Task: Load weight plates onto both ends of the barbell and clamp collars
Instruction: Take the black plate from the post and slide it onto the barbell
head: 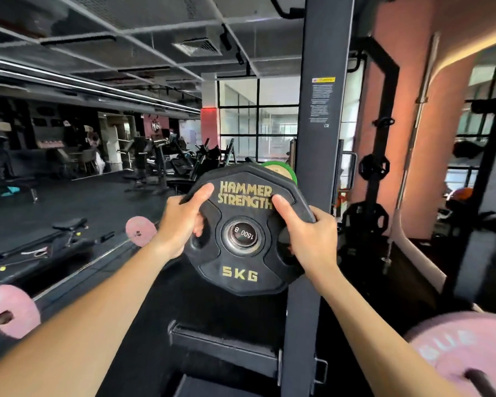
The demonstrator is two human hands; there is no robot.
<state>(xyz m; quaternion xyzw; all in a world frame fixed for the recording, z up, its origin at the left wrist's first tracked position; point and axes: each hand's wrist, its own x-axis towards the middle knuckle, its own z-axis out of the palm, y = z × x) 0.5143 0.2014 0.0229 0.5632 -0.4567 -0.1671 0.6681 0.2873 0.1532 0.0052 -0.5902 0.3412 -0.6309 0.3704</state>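
Observation:
A black 5 kg plate (241, 273) marked "Hammer Strength" stands upright in the middle of the view, its centre hole around the end of a steel barbell sleeve (243, 234). My left hand (181, 222) grips the plate's left handle opening, thumb on its face. My right hand (307, 229) grips its right edge, thumb near the lettering. Behind the plate, a green plate (284, 171) peeks out at the top right.
A dark rack upright (318, 138) rises just right of the plate. A second barbell with pink plates (12, 309) lies low at the left. A pink plate (464, 351) sits at the lower right. Black plates (374, 167) hang on storage pegs farther right. Benches and machines fill the far floor.

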